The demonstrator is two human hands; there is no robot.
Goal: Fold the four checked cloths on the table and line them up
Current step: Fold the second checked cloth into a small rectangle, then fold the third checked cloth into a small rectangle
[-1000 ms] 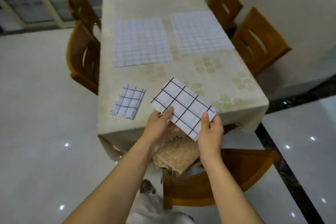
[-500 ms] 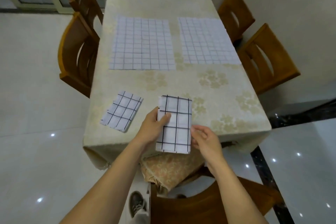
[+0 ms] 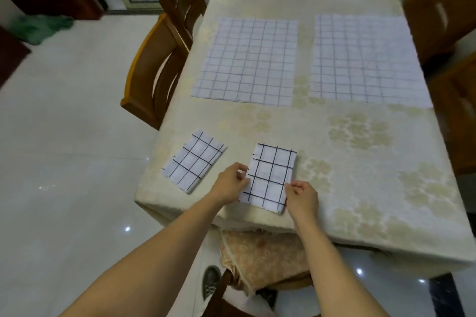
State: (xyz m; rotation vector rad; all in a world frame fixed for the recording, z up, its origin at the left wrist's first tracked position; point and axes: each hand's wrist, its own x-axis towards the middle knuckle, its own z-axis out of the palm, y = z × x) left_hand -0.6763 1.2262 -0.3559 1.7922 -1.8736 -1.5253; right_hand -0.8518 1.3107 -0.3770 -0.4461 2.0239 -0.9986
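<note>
While the left hand (image 3: 230, 184) and the right hand (image 3: 302, 197) are pinching its long edges, the second folded cloth (image 3: 270, 177) is lying on the table (image 3: 360, 162) between their fingers, probably being squared against the first folded cloth (image 3: 193, 161), sitting just left of the left fingers. Four cloths are showing: two folded, with the left flat cloth (image 3: 247, 62) and the right flat cloth (image 3: 365, 59) waiting well beyond the fingertips
</note>
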